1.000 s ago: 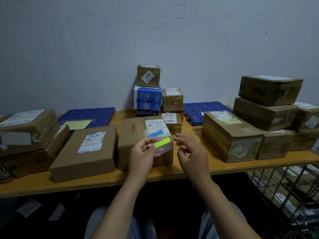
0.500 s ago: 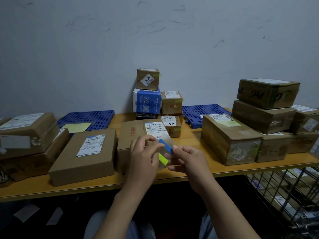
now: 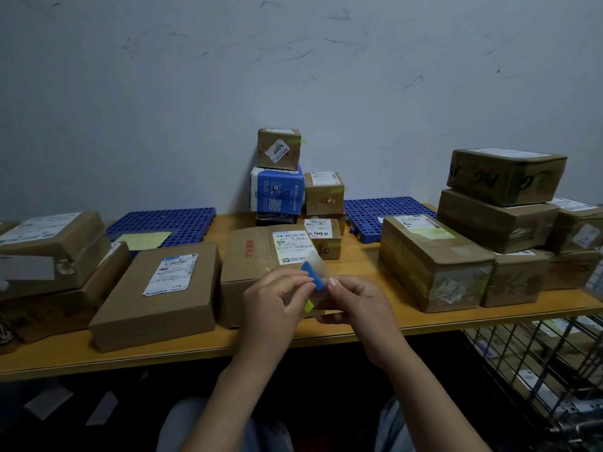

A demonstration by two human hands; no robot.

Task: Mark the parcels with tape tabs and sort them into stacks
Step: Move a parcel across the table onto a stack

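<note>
The clear backing sheet point(image 3: 316, 260) is standing nearly upright over the front edge of the tabletop point(image 3: 424, 325), carrying a blue tab point(image 3: 312, 276) tilted across its middle and a yellow-green tab point(image 3: 309, 306) lower down. The left hand point(image 3: 274, 308) is reaching in from below with its wrist bent and its fingers curled, its grip pinching the sheet's left side, so that the sheet is rising above the knuckles. The right hand point(image 3: 359, 305) is facing it, almost touching it, with fingers curled under and the thumb tip pressing at the blue tab's lower end in a closed pinch; whether the tab is lifting off the sheet is hard to make out. Most of the yellow-green tab is hiding behind the left fingers. Just behind the hands the middle parcel point(image 3: 248, 259) is lying flat with its white label up, its front face partly covered by them. A flat parcel point(image 3: 163, 295) is sitting beside it toward the left front edge, and a left stack point(image 3: 49, 246) is running out of view at the left edge. Small boxes point(image 3: 277, 148) are piling up at the back edge against the wall, and a right stack point(image 3: 505, 177) is filling the right end.
</note>
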